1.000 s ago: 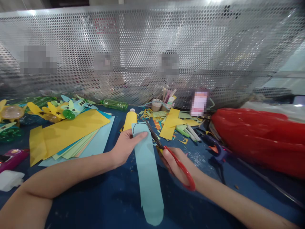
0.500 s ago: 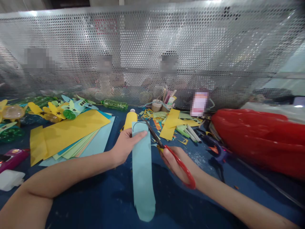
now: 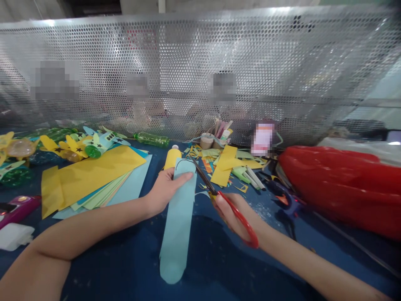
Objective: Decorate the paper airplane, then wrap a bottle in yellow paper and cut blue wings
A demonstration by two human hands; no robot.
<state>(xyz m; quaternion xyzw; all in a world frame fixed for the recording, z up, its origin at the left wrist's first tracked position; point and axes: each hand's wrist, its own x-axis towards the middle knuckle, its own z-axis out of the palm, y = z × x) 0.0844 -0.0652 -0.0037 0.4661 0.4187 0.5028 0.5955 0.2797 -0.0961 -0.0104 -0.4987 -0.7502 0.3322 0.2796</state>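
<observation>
A long light-blue paper strip (image 3: 179,221) hangs from my left hand (image 3: 164,189), pinched near its top between thumb and fingers. A dark curved line is drawn at its upper end; the lower end is rounded. My right hand (image 3: 233,209) is closed around the red handles of a pair of scissors (image 3: 239,219). Their dark blades point up and left, at the strip's upper right edge. A thin curl of blue paper (image 3: 203,194) is beside the blades. Just behind the strip lies a yellow-wrapped bottle (image 3: 173,157).
Yellow, green and blue paper sheets (image 3: 94,177) lie left, near bottle-and-paper models (image 3: 102,144). Behind are a green bottle (image 3: 152,139), cups (image 3: 206,141), paper scraps (image 3: 225,165) and markers (image 3: 250,177). A red plastic bag (image 3: 341,179) is right; a perforated metal screen (image 3: 188,54) stands behind.
The strip's lower end has swung to the left. The scissors stay at its upper right edge, and the thin paper curl beside the blades shows more.
</observation>
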